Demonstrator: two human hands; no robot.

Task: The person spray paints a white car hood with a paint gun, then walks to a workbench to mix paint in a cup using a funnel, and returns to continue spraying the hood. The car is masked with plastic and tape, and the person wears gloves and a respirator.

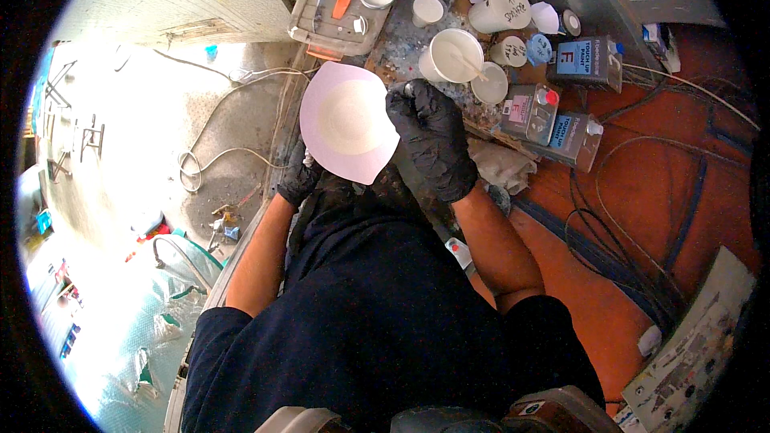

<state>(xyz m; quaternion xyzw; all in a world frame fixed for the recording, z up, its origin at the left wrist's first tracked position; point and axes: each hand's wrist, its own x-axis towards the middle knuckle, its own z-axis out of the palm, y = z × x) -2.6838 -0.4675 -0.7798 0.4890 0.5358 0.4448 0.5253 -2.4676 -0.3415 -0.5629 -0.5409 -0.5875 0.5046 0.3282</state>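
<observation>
A pink paper piece (319,108), curved in outline with a pale cream round middle, is up in front of me. My right hand (427,136), in a black glove, is closed at its right edge, gripping it. My left hand (298,176), also gloved, is closed lower down at its left, on something partly hidden behind the paper, with a small light piece showing at the fingers. Beyond my right hand stand a white cup (437,56) with a stick in it and a round white container (488,90).
A worktop (393,52) holds several cups, lids, metal cans (577,72) and a scuffed plastic box (325,24) with an orange-handled tool. Cables (609,232) cross the orange floor (577,305) at right. A hose (192,164) lies on the pale floor at left, near bubble wrap (136,313).
</observation>
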